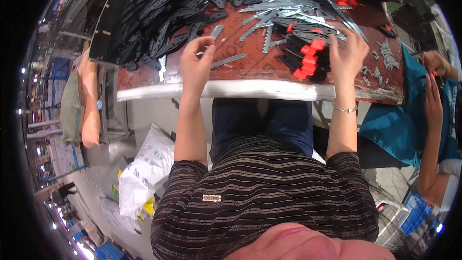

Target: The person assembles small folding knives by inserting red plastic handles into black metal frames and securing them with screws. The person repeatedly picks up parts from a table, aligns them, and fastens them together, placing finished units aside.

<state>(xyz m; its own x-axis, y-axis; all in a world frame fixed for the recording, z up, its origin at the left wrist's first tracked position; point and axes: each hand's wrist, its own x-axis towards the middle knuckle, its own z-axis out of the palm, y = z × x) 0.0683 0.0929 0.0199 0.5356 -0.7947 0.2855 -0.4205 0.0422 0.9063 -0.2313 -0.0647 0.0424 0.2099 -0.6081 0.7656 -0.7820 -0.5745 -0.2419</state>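
My left hand is above the near part of the table, with thumb and fingers pinched on a short flat metal strip. Another such metal strip lies on the tabletop just right of that hand. To the right stands a stack of black plastic pieces with red blocks along it. My right hand is at the stack's right edge, thumb and fingers apart. I see nothing between them, though its far fingertips are partly hidden.
The worn red table has a white padded front edge. Loose black pieces heap at the far left, toothed metal strips behind the stack. Small silvery parts lie right. A co-worker's hands work at the right.
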